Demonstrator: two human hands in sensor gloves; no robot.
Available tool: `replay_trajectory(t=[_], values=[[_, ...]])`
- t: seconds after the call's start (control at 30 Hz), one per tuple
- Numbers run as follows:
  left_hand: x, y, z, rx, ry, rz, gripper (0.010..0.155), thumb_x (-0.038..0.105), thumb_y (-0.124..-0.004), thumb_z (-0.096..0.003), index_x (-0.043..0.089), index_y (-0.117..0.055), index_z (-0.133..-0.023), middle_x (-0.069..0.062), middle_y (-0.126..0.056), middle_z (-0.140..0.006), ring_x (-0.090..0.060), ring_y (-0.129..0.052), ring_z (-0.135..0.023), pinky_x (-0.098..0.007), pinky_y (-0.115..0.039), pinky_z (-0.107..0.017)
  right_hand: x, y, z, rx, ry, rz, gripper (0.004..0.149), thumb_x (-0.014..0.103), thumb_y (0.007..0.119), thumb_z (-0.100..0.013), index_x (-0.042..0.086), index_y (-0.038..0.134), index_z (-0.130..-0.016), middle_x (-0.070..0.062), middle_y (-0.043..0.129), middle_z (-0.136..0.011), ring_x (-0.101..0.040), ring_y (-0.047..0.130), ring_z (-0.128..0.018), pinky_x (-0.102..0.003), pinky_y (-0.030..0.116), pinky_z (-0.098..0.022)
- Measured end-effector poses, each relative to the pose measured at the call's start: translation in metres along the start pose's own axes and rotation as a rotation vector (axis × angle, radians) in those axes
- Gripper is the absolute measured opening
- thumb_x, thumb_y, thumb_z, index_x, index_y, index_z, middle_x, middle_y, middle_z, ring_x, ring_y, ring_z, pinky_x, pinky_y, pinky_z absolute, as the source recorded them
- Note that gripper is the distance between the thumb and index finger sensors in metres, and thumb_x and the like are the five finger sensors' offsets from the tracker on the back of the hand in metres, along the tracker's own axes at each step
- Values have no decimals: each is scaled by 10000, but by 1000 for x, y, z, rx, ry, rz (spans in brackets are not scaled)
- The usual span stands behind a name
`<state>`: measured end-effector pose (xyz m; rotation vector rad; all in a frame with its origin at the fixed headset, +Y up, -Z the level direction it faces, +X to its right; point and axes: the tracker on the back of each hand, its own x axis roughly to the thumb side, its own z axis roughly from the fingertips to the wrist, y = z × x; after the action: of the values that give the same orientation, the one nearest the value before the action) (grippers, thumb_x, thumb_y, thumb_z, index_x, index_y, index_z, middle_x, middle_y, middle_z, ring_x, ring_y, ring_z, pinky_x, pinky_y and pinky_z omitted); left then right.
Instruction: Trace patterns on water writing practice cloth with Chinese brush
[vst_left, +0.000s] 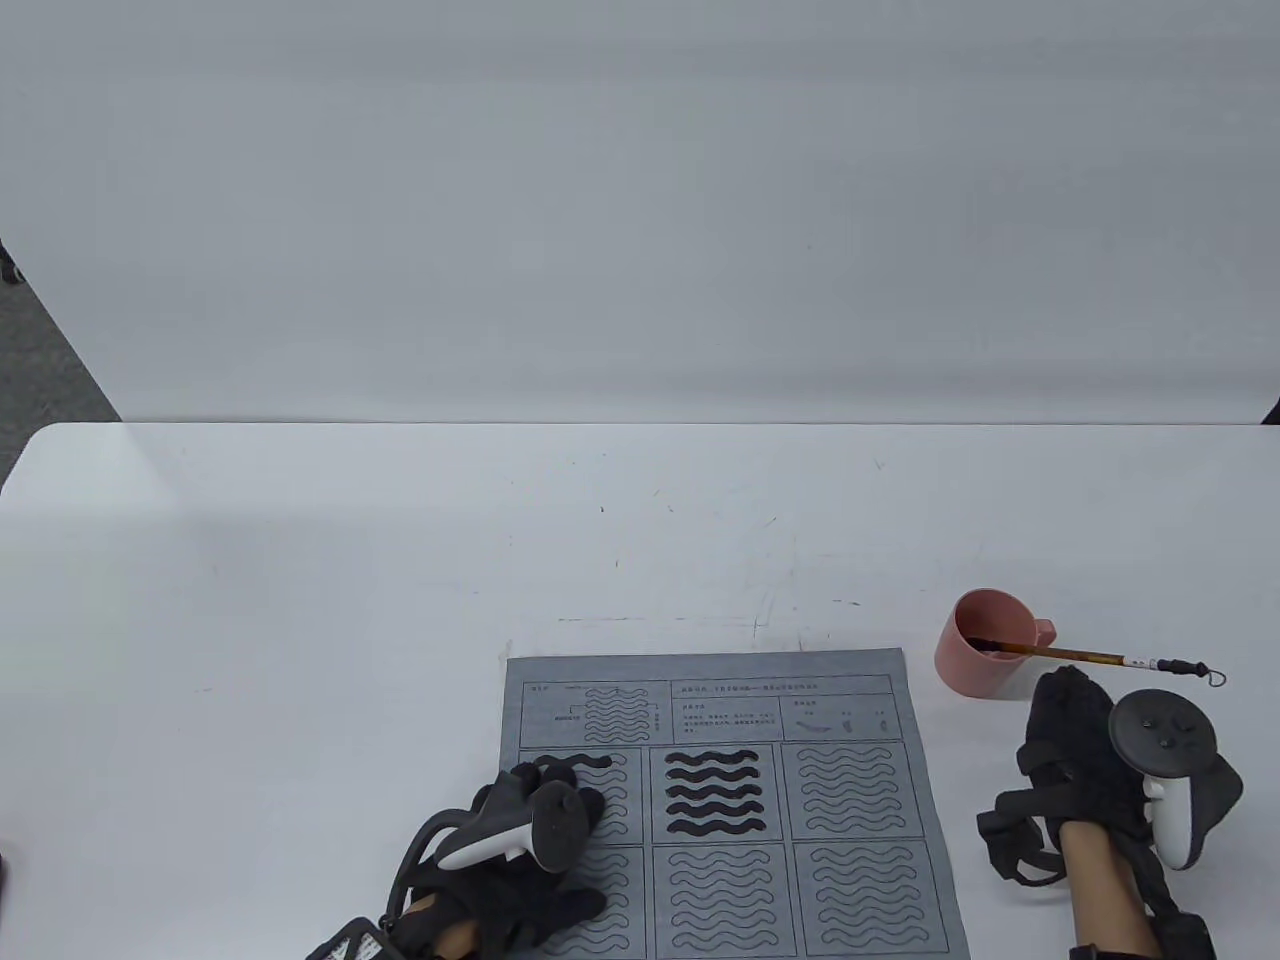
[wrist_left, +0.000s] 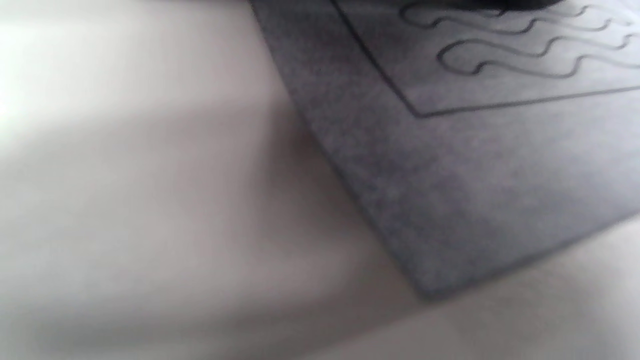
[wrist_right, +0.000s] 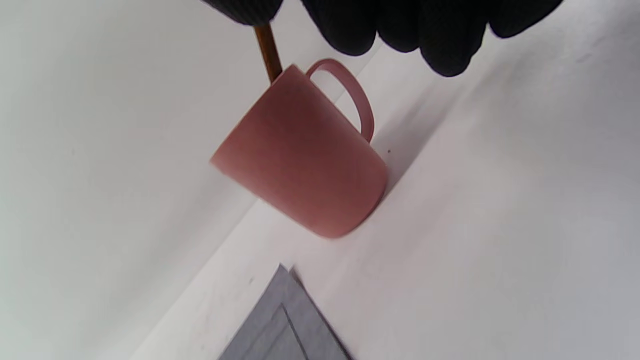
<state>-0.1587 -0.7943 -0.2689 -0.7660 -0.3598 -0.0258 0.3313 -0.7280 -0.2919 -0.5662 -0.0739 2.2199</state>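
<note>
On the cloth (vst_left: 730, 800) near the table's front edge, one panel and one wave are dark, four panels remain; left hand (vst_left: 530, 840) presses it flat, right hand (vst_left: 1075, 745) touches the brush (vst_left: 1080, 657) lying in the cup (vst_left: 985, 645), grip unclear.

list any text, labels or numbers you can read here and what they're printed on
Nothing in these views can be read.
Practice cloth: small printed Chinese text in the top header boxes, too small to read.
Brush: a white band near the handle's end, any marking on it too small to tell.
Pink cup: no lettering on the side in view.
Tracker on the right hand: no readable marking.
</note>
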Motion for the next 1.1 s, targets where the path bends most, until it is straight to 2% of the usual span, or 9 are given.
replay_trajectory(t=[0.03,0.1,0.23,0.37,0.57,0.8,0.87,1.0,1.1], values=[[-1,1,0,8,7,-5,906,686,-511,-451,441,173,-991,53,312,-1044,-327,287,-982,-610,57,-732,8,6,7,55,-8,45,633,329,524,-612,-118,466,-1056,-430,443,-1104,-632,617,-919,-729,506,-623],[-4,5,1,26,26,-5,892,681,-523,-453,458,141,-1004,70,280,-1066,-312,255,-1012,-624,24,-746,22,19,19,139,-49,101,685,358,513,-619,-139,352,-1062,-497,223,-1080,-637,540,-939,-734,469,-631],[-12,14,3,79,68,23,859,650,-546,-473,449,53,-1054,37,204,-1118,-345,192,-1042,-632,-11,-756,48,44,45,253,-130,293,772,412,516,-622,-155,213,-1049,-473,54,-1048,-702,461,-926,-771,424,-619],[-19,27,14,196,72,50,841,642,-553,-474,434,-3,-1076,30,191,-1127,-347,187,-1045,-634,-13,-756,65,69,67,279,-250,430,786,441,528,-618,-132,222,-1060,-459,99,-1066,-780,462,-883,-816,436,-580],[-16,33,25,305,89,-5,878,645,-555,-472,407,41,-1072,32,214,-1114,-342,202,-1040,-637,-2,-753,72,98,80,365,-391,499,766,451,517,-615,-6,131,-1092,-381,-60,-1065,-791,277,-903,-820,337,-597],[-11,33,27,340,91,-27,889,646,-551,-473,397,67,-1062,19,256,-1088,-329,217,-1036,-640,7,-748,80,102,100,305,-523,547,766,456,538,-618,73,73,-1092,-333,-175,-1026,-750,213,-928,-800,299,-617],[-6,34,31,375,113,-83,894,646,-554,-471,397,70,-1061,23,260,-1087,-332,225,-1033,-643,22,-742,84,106,112,251,-612,576,762,455,545,-616,79,86,-1094,-327,-181,-1025,-738,216,-938,-793,301,-626],[6,34,43,466,109,-179,894,649,-554,-469,401,68,-1061,34,257,-1088,-329,231,-1032,-648,33,-736,97,116,141,131,-910,652,747,460,565,-606,98,135,-1098,-310,-140,-1050,-718,257,-954,-782,327,-636],[13,33,52,508,77,-185,897,647,-559,-466,399,61,-1065,33,257,-1088,-331,232,-1031,-649,34,-734,101,117,153,70,-994,701,751,469,564,-602,94,146,-1099,-308,-124,-1060,-717,271,-957,-780,337,-638]])
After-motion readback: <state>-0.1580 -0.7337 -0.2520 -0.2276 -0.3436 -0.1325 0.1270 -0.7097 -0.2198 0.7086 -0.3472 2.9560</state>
